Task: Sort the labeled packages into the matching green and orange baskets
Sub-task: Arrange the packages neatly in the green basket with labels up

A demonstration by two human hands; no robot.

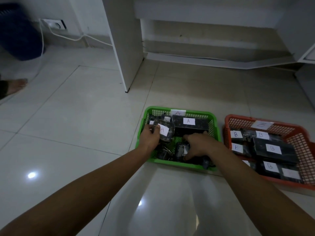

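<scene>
Down inside the green basket (pixel 180 165), both hands are at work among the black wrapped packages. The left hand (pixel 150 138) has its grip closed around a small package (pixel 166 133) whose white label reads "A", fingers curled over the near edge, holding it up against the basket's left side. The right hand (pixel 200 145) lies flatter, fingers spread and fairly straight, its grip released, resting on another small package (pixel 182 149) near the basket's front; no label shows on that one from here.

To do this step well, I would judge the left hand should lower its package flat onto the bare mesh in the middle, label upward, rather than leave it propped on the pile. The right hand can steady or shift the loose pieces to make room, taking care not to tip the long box (pixel 190 125) lying along the back.

That long box also carries an "A", and a slip on the green basket's far rim seems to read "A", though faintly. Just beside it on the floor (pixel 76 133), the orange basket (pixel 303 143) holds packages marked "B"; its own rim slip is too blurred to read.
</scene>
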